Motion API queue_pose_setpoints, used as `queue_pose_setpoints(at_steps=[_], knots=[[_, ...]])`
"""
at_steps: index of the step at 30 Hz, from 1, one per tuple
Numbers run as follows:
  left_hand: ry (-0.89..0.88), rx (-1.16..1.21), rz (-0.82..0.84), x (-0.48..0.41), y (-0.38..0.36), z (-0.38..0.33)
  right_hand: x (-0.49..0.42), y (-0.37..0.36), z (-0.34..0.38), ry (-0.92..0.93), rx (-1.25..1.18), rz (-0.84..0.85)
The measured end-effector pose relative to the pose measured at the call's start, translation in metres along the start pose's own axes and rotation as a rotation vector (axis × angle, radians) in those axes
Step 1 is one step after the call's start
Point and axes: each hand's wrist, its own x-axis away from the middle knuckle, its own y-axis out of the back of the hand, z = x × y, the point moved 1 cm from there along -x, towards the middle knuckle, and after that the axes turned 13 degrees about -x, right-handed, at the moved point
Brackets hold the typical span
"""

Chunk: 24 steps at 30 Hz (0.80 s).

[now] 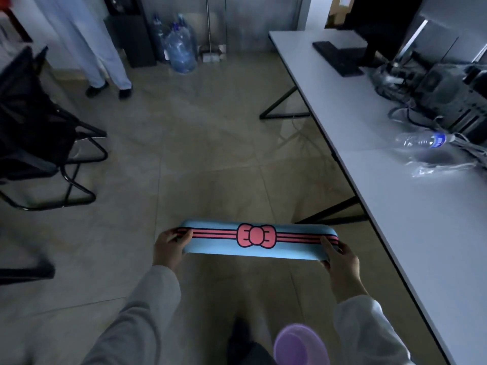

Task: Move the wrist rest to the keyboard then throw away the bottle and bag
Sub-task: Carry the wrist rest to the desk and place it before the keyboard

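Lower centre of frame: wrist rest [259, 239] held crosswise, left hand [168, 250] and right hand [342, 262] clasping opposite ends; keyboard [337, 58] far upper right on bench [421, 219].

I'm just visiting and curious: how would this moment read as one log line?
wrist rest: carried over floor | left hand, right hand: gripping ends | keyboard, bottle, bag: on desk
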Motion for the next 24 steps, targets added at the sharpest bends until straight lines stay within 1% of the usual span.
queue_pose_setpoints(at_steps=[6,9,13,17,20,24], knots=[[-0.017,0.057,-0.047,-0.060,-0.020,-0.056,-0.051,-0.067,0.035,0.014,-0.020,0.024],[-0.017,0.074,-0.040,-0.088,-0.031,-0.076,-0.073,-0.093,0.044,0.020,-0.042,0.016],[-0.022,0.076,0.003,-0.131,-0.050,-0.100,-0.103,-0.123,0.053,0.030,-0.075,-0.015],[-0.065,0.040,0.087,-0.184,-0.069,-0.133,-0.135,-0.159,0.065,0.057,-0.077,-0.055],[-0.073,0.042,0.122,-0.228,-0.078,-0.166,-0.157,-0.198,0.076,0.067,-0.072,-0.080],[-0.149,-0.024,0.129,-0.282,-0.082,-0.207,-0.180,-0.253,0.089,0.082,-0.058,-0.127]])
